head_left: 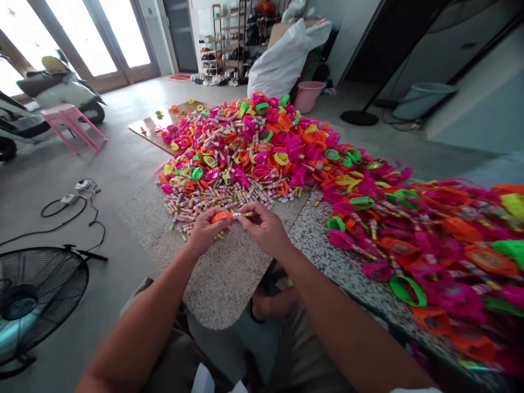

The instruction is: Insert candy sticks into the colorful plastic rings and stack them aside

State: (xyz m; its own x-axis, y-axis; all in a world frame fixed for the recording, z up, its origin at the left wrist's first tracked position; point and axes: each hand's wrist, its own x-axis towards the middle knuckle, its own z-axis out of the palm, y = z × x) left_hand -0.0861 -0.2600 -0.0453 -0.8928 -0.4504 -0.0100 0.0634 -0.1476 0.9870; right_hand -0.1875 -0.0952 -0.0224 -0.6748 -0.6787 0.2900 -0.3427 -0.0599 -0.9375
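One bright orange plastic watch-shaped band (221, 216), pinched by the left hand's (203, 232) thumb and fingers! One slim multicoloured patterned stick (245, 214) beside it, pinched in the right hand (265, 228), both over the speckled grey stone tabletop (223, 278), before one uncountable neon plastic heap (262, 144).

We log the left hand (204, 232) pinching an orange band (222, 217), the right hand (265, 226) holding a small patterned tube (241, 215) against its end, both over a speckled tabletop (225, 284). From the hands we mark a mixed heap of bands and tubes (254, 144) at 12 o'clock, white sack (278, 63) at 1, more bands (442, 267) at 3. Black fan (24, 300) at 8, pink stool (71, 117) at 10.
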